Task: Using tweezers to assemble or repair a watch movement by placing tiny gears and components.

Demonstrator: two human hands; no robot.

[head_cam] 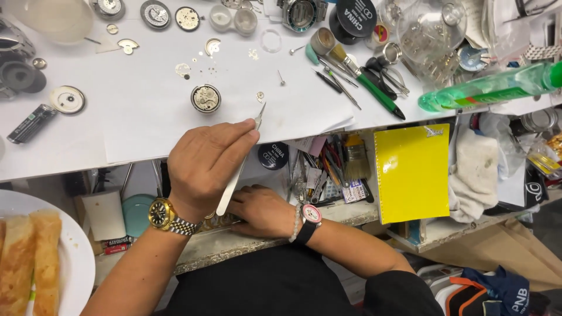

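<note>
Left hand: the left hand [205,161] was closed around a pair of metal tweezers [240,161], pinching them between the thumb and fingers.
Tweezers: they slanted up over the front edge of the white table [140,126], with the sharp tip near a tiny metal part [260,95] but not touching it.
Watch works: a round watch movement [205,98] lay on the table, just up from the left hand.
Right hand: the right hand [263,210] lay low in the open drawer [328,175] under the table, palm down, fingers curled on small things there. I cannot tell if it was gripping one.
Wrists: a gold watch [160,214] was on the left wrist, and a pink and black watch [311,215] was on the right wrist.
Near by: a yellow notebook [413,172] stuck out of the drawer, a green bottle [492,88] lay on its side at the right, and a plate with bread [35,257] sat at the lower left.
</note>
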